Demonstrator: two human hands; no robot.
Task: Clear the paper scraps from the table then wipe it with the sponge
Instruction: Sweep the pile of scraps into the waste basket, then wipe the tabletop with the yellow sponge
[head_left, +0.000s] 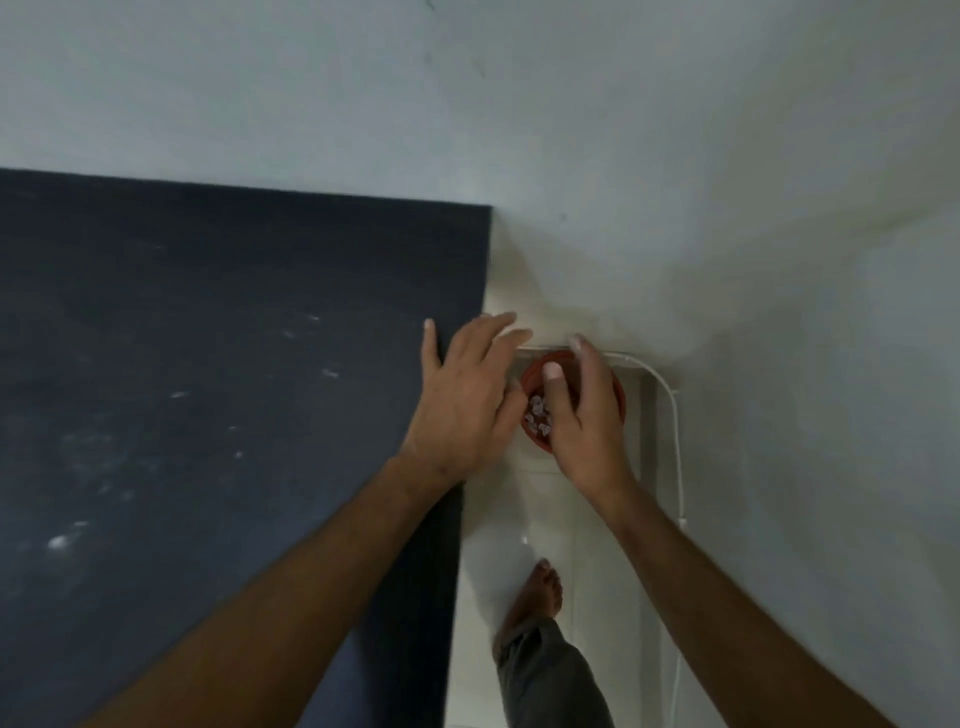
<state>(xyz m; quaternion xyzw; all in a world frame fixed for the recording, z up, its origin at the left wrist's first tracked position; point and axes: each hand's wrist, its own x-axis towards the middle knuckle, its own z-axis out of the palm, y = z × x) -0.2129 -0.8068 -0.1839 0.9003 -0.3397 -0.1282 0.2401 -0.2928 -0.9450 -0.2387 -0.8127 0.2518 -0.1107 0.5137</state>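
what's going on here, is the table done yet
A person stands at the right edge of a dark table, both hands over a red bin on the floor beside it. The left hand is open at the table's edge; the right hand hangs over the bin with fingers bent, its grip unclear. White paper scraps lie in the bin. Pale specks remain on the table, and no sponge is in view, so wiping looks not yet done.
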